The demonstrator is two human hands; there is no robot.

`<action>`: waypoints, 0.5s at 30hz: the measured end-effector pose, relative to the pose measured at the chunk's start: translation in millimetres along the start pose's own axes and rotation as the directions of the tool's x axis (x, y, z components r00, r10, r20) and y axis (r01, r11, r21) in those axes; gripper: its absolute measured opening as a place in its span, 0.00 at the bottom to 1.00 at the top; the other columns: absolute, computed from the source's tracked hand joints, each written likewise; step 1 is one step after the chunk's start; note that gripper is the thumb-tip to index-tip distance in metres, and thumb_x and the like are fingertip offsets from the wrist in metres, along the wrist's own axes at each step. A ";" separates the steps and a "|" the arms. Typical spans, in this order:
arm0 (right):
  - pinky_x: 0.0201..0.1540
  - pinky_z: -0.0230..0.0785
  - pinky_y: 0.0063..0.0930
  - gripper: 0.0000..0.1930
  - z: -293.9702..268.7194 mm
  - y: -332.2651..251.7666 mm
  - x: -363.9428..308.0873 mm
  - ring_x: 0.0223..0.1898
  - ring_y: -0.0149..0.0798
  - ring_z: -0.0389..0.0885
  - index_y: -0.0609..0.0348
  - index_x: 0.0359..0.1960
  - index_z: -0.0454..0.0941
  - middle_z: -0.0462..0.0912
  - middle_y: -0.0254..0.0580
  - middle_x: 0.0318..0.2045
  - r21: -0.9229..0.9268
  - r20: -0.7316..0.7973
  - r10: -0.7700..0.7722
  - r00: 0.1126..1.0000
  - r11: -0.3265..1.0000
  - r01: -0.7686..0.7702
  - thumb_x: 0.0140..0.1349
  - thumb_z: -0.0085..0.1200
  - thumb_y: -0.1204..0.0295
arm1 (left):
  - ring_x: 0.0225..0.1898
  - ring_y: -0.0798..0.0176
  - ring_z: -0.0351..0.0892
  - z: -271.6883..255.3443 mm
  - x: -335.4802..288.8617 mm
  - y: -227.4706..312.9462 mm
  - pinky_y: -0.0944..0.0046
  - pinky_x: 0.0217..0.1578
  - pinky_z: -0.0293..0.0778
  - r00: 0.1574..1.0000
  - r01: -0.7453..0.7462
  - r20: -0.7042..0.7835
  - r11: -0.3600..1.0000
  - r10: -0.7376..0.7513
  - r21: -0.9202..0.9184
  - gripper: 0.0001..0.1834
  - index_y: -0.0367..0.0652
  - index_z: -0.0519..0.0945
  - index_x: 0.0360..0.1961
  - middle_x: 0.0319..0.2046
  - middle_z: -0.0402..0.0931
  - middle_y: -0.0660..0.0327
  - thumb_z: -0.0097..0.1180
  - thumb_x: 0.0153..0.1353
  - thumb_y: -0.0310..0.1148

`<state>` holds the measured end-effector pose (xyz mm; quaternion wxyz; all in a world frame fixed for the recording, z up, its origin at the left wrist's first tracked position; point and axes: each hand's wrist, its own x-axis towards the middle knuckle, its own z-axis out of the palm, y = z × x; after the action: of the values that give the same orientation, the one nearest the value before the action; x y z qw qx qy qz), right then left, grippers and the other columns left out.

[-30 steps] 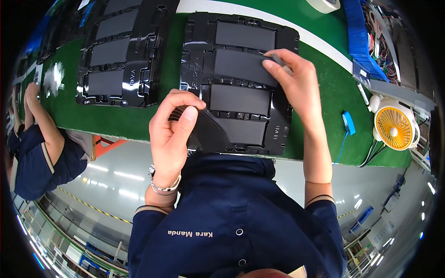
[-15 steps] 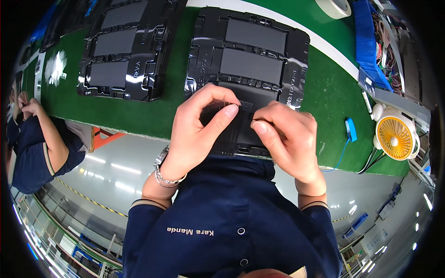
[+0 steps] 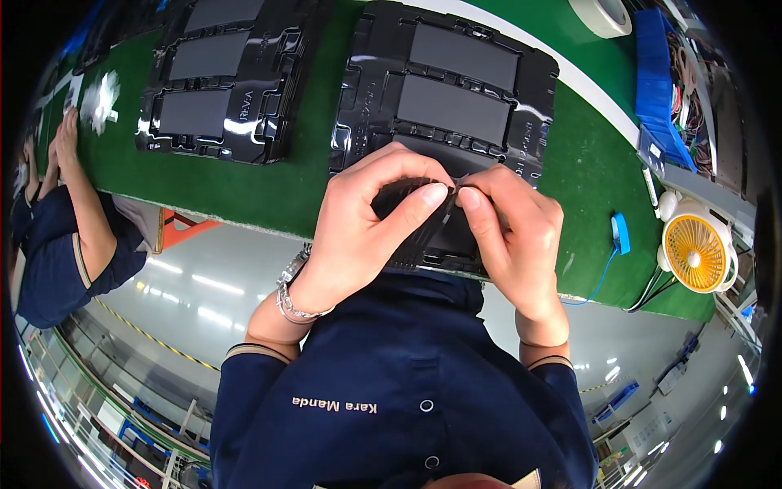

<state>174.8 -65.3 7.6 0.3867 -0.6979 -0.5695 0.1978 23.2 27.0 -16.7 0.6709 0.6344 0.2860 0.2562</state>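
While left hand (image 3: 358, 220) and right hand (image 3: 517, 232) pinch a dark stack (image 3: 417, 236) (ribbed), black tray (image 3: 373, 81) beneath

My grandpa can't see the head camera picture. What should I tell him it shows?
A person's left hand holds a bunch of thin dark pieces, with the right hand close against its edge. Below them, a black moulded tray with dark grey panels lies on a green table, with a white-and-orange fan to the right.

black strips (image 3: 414, 236): partly behind left hand (image 3: 358, 222) | tape roll (image 3: 599, 20): top cut off
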 end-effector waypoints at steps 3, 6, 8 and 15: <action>0.19 0.66 0.28 0.04 -1.7 1.0 0.6 0.17 0.38 0.75 0.63 0.29 0.78 0.77 0.39 0.22 0.014 0.019 0.002 1.000 1.000 -0.003 0.58 0.59 0.76 | 0.36 0.70 0.75 -0.2 0.4 1.5 0.71 0.40 0.70 1.000 0.002 0.008 1.000 -0.002 0.001 0.04 0.34 0.79 0.36 0.33 0.77 0.61 0.58 0.61 0.24; 0.19 0.65 0.27 0.04 -2.0 1.9 2.1 0.17 0.37 0.75 0.63 0.28 0.78 0.77 0.39 0.22 0.036 0.028 -0.003 1.000 0.999 0.002 0.58 0.60 0.76 | 0.36 0.69 0.75 0.5 0.6 2.3 0.70 0.41 0.70 1.000 0.010 0.004 1.000 -0.010 0.000 0.04 0.34 0.79 0.36 0.33 0.77 0.62 0.58 0.60 0.24; 0.19 0.65 0.27 0.04 -1.9 2.7 2.9 0.17 0.36 0.75 0.63 0.28 0.78 0.77 0.39 0.22 0.044 0.032 -0.013 0.999 0.999 0.012 0.57 0.60 0.76 | 0.36 0.70 0.75 0.4 0.6 3.0 0.70 0.41 0.70 1.000 0.002 0.003 1.000 -0.002 0.008 0.04 0.34 0.79 0.36 0.33 0.77 0.62 0.58 0.60 0.24; 0.19 0.64 0.26 0.04 0.8 7.5 3.1 0.17 0.35 0.73 0.63 0.28 0.78 0.76 0.38 0.20 0.095 0.017 -0.022 1.000 0.995 0.020 0.57 0.60 0.77 | 0.37 0.70 0.75 1.2 1.3 3.2 0.70 0.41 0.71 1.000 0.015 0.002 1.000 -0.015 0.008 0.04 0.34 0.79 0.36 0.33 0.77 0.62 0.58 0.60 0.24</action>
<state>179.8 -62.5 1.9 0.4160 -0.6710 -0.5703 0.2269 25.0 27.3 -13.6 0.6706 0.6353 0.2911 0.2491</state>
